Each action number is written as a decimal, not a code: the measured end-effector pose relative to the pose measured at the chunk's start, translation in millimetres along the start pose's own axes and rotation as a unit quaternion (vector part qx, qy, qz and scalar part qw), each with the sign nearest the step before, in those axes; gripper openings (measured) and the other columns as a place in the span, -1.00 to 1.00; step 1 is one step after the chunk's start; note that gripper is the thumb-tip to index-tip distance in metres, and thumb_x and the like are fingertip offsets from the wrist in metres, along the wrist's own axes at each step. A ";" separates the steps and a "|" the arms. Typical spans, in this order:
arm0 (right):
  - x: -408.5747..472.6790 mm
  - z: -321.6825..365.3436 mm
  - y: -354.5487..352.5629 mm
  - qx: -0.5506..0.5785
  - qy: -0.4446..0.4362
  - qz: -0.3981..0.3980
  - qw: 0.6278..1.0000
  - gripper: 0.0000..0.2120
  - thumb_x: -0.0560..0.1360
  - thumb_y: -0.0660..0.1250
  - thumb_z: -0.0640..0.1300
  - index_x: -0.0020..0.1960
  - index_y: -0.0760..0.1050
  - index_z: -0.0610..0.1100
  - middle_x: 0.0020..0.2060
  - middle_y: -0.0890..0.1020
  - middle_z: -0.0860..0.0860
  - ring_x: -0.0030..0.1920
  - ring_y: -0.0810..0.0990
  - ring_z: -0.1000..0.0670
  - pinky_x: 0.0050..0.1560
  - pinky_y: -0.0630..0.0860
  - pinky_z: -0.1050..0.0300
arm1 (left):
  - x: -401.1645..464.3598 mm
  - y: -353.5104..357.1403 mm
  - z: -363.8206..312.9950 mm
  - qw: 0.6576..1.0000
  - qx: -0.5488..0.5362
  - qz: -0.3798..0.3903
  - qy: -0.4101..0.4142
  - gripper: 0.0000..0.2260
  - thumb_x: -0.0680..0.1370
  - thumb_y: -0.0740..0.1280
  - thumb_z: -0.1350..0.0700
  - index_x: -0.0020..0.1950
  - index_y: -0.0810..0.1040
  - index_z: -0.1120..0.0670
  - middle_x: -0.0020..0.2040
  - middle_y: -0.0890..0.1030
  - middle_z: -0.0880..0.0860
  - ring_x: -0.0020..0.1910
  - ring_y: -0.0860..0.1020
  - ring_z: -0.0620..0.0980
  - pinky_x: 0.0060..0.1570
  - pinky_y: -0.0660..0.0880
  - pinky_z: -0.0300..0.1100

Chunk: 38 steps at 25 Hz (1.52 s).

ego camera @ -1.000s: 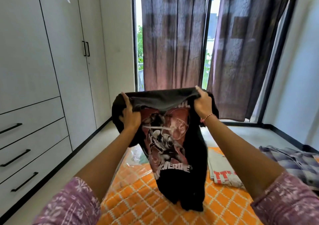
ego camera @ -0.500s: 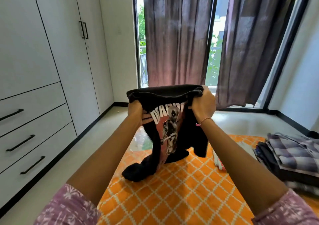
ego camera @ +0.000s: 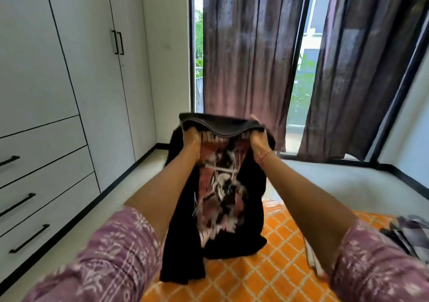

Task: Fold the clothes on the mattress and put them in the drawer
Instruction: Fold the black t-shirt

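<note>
An orange mattress with a white lattice pattern (ego camera: 267,276) lies nearest. Above it hangs a black printed T-shirt (ego camera: 222,192), its top edge gripped by the left hand (ego camera: 191,137) and right hand (ego camera: 258,138), fingers curled round the cloth. Beyond hang dark curtains (ego camera: 246,53).

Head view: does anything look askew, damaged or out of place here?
Nothing stands out. Both hands, left and right, hold the black T-shirt up by its top edge above the orange mattress; the drawers are shut.
</note>
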State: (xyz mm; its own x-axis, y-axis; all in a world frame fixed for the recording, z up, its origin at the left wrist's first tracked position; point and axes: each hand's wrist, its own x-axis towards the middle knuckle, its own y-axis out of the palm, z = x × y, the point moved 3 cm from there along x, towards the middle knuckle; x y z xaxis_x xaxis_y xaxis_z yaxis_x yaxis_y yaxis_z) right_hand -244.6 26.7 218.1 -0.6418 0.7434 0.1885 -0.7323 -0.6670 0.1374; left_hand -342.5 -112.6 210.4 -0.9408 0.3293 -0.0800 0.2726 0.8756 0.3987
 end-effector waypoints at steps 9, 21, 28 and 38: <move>-25.3 13.3 -73.7 -0.380 -0.309 0.039 0.871 -0.42 0.40 0.10 -0.22 0.43 0.37 -0.06 0.26 0.55 -0.18 0.27 0.49 -0.25 0.34 0.37 -0.10 | -49.2 -19.6 -9.7 0.926 0.077 0.094 0.358 -0.39 0.63 0.16 0.14 0.48 -0.10 0.42 0.15 0.46 -0.07 0.14 0.47 -0.41 0.10 0.37 -0.52; -297.9 -267.3 -216.9 -0.534 0.083 0.106 0.834 -0.35 0.58 0.19 0.15 0.55 0.00 0.03 0.52 0.13 -0.11 0.51 0.12 -0.16 0.47 0.13 -0.11 | -242.1 -268.5 310.1 0.700 0.711 0.050 -0.038 -0.32 0.62 0.11 -0.06 0.54 -0.30 0.02 0.55 -0.09 0.22 0.53 -0.05 0.19 0.47 0.03 -0.01; -333.2 -268.4 -226.7 -0.725 0.104 0.027 0.680 -0.36 0.53 0.28 -0.07 0.53 0.10 -0.07 0.37 0.30 -0.27 0.34 0.32 -0.27 0.26 0.21 -0.21 | -278.5 -238.7 289.0 0.492 0.806 0.196 0.262 -0.60 0.38 0.14 0.19 0.09 0.66 0.09 -0.01 0.64 0.20 -0.07 0.65 0.14 -0.13 0.57 -0.12; -368.2 -257.9 -206.4 -0.650 0.131 0.470 0.582 -0.72 0.52 0.27 0.00 0.20 0.49 -0.05 0.12 0.59 -0.09 0.12 0.56 -0.15 -0.01 0.49 0.07 | -296.1 -210.7 288.1 0.221 0.798 0.528 -0.187 -0.64 0.52 0.31 0.13 0.29 0.45 0.21 0.20 0.54 0.22 0.00 0.58 0.18 -0.08 0.51 -0.09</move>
State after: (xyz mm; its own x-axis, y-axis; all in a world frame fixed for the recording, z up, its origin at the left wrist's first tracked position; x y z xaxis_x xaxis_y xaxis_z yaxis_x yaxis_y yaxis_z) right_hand 84.1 -96.4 -130.5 -0.7863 0.1750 -0.5925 0.5271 -0.3103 -0.7911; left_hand -63.3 -292.8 -113.1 -0.1810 0.3931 -0.9015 0.3048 -0.8491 -0.4314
